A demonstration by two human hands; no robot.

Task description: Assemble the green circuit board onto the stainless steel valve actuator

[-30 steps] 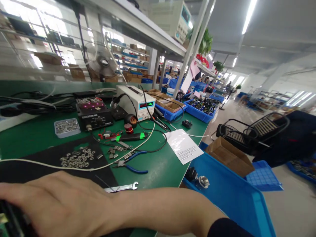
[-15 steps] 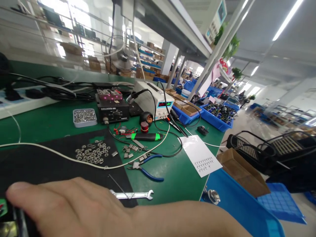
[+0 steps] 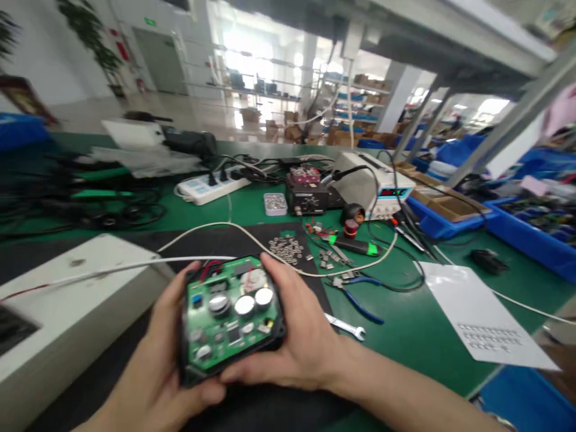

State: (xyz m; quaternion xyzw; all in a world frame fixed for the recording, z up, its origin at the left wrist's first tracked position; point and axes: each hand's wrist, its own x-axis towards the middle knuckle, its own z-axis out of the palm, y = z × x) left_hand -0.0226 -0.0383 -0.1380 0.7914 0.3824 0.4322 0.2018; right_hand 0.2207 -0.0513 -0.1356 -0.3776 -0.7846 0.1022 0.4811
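A black housing with a green circuit board [image 3: 234, 333] inside is held up over the black mat [image 3: 265, 234]. Several round silver-topped parts stand on the board, and a white cable [image 3: 198, 259] runs to its upper edge. My left hand [image 3: 164, 342] grips the housing's left side, thumb at the bottom edge. Wrapped round its right side is my right hand [image 3: 299, 324], its thumb along the lower edge. An open-end wrench [image 3: 346, 327] lies just right of my right hand, partly hidden by it. Beyond it are blue-handled pliers [image 3: 360, 300].
On the left stands a pale metal box [image 3: 90, 288]. Loose metal nuts [image 3: 287, 249] lie on the mat. Behind are a power strip [image 3: 213, 189], a soldering station [image 3: 308, 198] and a power supply [image 3: 373, 180]. A white sheet [image 3: 477, 312] with small parts lies at right.
The view has swung left, bringing the pale box and the whole circuit-board housing into sight. Both hands now show on the housing; earlier only one hand was visible, at the lower left.
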